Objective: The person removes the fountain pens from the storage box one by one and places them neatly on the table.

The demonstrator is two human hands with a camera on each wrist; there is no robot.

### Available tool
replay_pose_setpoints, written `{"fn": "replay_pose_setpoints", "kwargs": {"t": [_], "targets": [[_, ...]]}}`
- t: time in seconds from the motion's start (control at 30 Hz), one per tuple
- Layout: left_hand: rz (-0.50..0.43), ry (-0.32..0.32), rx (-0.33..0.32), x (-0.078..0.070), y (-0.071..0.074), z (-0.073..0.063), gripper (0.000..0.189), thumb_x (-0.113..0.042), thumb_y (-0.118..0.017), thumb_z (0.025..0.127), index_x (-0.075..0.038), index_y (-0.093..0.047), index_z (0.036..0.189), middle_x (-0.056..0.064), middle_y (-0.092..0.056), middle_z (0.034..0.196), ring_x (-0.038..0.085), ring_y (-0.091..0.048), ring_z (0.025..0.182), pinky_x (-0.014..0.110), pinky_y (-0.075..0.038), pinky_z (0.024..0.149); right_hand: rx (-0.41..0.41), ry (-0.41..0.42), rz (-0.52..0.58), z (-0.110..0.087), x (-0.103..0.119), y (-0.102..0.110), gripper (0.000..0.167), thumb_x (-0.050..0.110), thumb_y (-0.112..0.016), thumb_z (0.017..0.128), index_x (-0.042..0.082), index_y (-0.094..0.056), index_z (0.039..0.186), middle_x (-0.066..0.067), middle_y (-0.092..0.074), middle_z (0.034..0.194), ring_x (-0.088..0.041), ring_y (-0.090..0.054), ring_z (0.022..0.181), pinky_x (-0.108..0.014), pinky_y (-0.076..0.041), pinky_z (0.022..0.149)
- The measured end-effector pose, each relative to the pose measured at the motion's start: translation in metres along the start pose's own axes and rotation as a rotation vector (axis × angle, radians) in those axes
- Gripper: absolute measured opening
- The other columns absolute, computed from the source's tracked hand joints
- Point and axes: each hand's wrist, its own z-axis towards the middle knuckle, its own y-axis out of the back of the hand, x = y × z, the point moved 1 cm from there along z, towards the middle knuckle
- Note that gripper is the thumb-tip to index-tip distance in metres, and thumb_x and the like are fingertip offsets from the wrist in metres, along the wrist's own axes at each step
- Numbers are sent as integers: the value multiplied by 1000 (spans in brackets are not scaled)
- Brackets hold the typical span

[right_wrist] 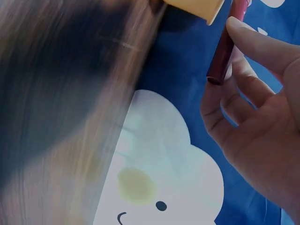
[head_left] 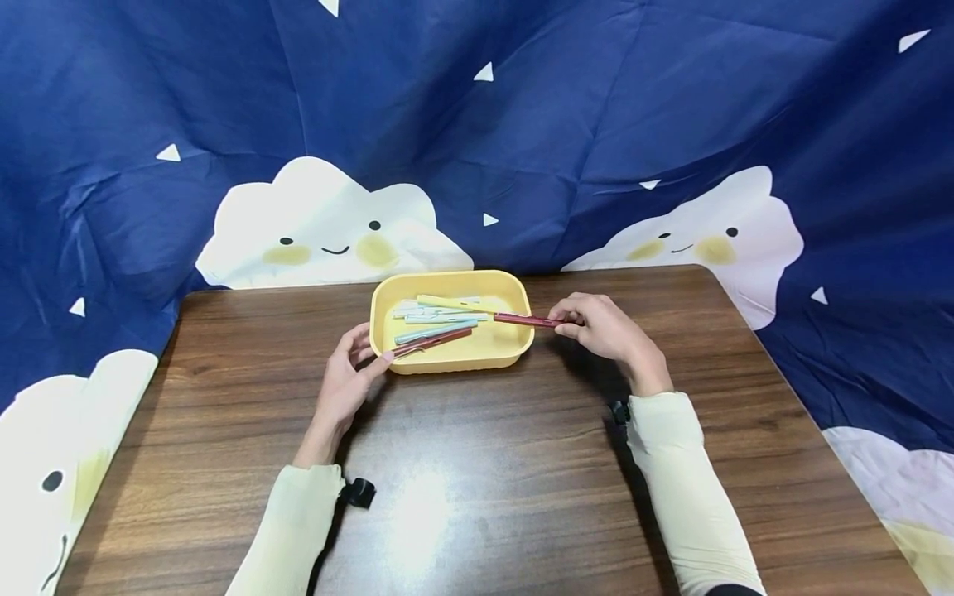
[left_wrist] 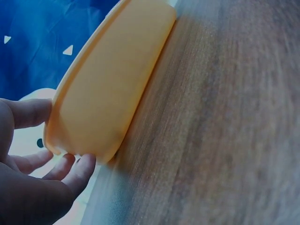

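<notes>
A yellow plastic box (head_left: 447,364) with rounded corners stands on the table toward its far edge. My left hand (head_left: 350,372) holds the box's left end, thumb at the rim and the other fingers around the outside wall, as the left wrist view also shows. Between thumb and fingers, my right hand (head_left: 599,327) pinches one end of a dark red pen (head_left: 522,319). That pen reaches across the right rim, its far end over the inside of the box. Lying in the box are another dark red pen (head_left: 447,336), a blue pen (head_left: 440,332), a yellow pen (head_left: 455,304) and several pale ones.
The brown wooden table (head_left: 477,463) carries the box, and light glares off its near part. Behind the table hangs a dark blue cloth (head_left: 537,124) printed with white clouds and triangles.
</notes>
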Motion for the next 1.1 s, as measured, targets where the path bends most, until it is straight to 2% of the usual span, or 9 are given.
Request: {"fn": "replay_pose_setpoints", "kwargs": {"t": [0.33,0.63,0.9,1.1], "targets": [[2,2,13,1,1,1,64,-8,-72,94,-5,-43,150,17,-51,140,30,-51,125,18,-45,83,-13,-10,-31,-9,-13,6,11,-3,-74,89,5,-75,96,-1,-64,82,-18,-57,74,-37,-47,70],[-20,-1,8,4,5,-1,63,-6,-70,94,-3,-42,150,19,-51,139,31,-51,125,16,-47,82,-17,37,-63,-9,-22,9,11,-4,-75,87,4,-74,95,-2,-65,83,-18,-57,76,-38,-47,70],[-24,9,14,3,0,-2,64,-5,-72,93,-4,-42,150,18,-51,140,30,-51,126,18,-47,84,-19,-54,-55,-22,-36,15,11,-3,-74,89,5,-75,96,-2,-64,83,-19,-56,77,-38,-47,71],[-19,-3,11,1,0,-1,64,-5,-71,93,-3,-42,150,18,-51,140,32,-50,126,19,-45,85,-35,-72,-67,-27,-47,19,10,-3,-74,89,4,-74,96,-3,-65,83,-21,-57,78,-39,-47,71]]}}
